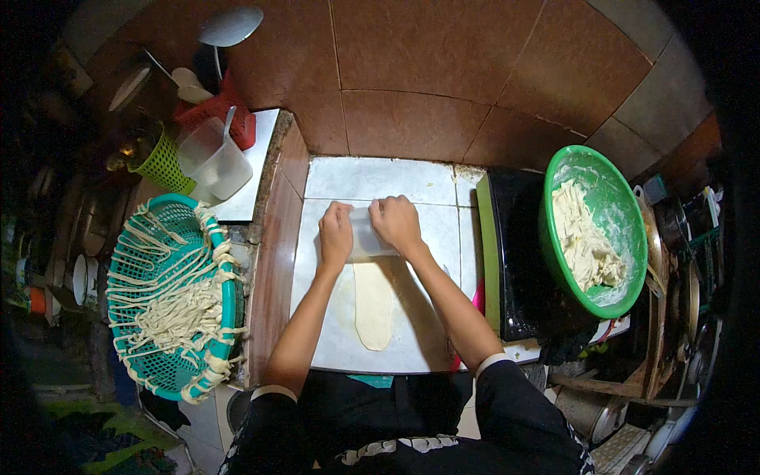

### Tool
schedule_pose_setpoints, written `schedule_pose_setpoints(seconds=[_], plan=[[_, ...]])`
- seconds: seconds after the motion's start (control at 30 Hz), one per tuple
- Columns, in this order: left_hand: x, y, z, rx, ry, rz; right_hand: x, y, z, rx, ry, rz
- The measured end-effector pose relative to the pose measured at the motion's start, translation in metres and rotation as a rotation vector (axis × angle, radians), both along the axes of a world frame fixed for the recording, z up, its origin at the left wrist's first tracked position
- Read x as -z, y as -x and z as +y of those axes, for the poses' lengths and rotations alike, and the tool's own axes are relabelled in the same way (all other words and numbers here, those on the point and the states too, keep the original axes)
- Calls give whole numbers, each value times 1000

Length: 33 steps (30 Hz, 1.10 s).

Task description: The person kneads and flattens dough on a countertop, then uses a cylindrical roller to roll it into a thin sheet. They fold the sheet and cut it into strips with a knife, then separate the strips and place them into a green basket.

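Observation:
A long flat strip of rolled dough (374, 309) lies on the white tiled counter (424, 297), its rounded end towards me. Over its far part is a translucent plastic piece (362, 234), perhaps a container or a sheet. My left hand (336, 236) grips its left side with curled fingers. On its right side my right hand (396, 224) has hold of it too. Whatever dough lies beneath the plastic is hidden.
Left, a teal plastic basket (228, 303) holds dough strands, some draped over its rim. A clear measuring jug (214, 160) and a red utensil basket (246, 127) stand behind it. Right, a green basin (634, 237) with soft dough (585, 237) rests on a black stove (522, 237).

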State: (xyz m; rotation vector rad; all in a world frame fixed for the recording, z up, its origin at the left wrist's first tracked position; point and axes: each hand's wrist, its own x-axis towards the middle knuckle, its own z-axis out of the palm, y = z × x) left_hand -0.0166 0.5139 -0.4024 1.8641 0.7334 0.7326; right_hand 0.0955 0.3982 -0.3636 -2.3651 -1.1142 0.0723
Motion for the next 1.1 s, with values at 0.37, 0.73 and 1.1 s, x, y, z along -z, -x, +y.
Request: schedule_pose_setpoints(seconds=[0.37,0.73,1.1], plan=[[-21,-4,-9,-35,-23,-100,-13,4,-2,59,-138,-47],[-13,7,-18,-11,-152,-189,-1,8,-8,36,-245,-89],[-6,19,-21,27,-225,-155,10,29,-29,2,-382,-160]])
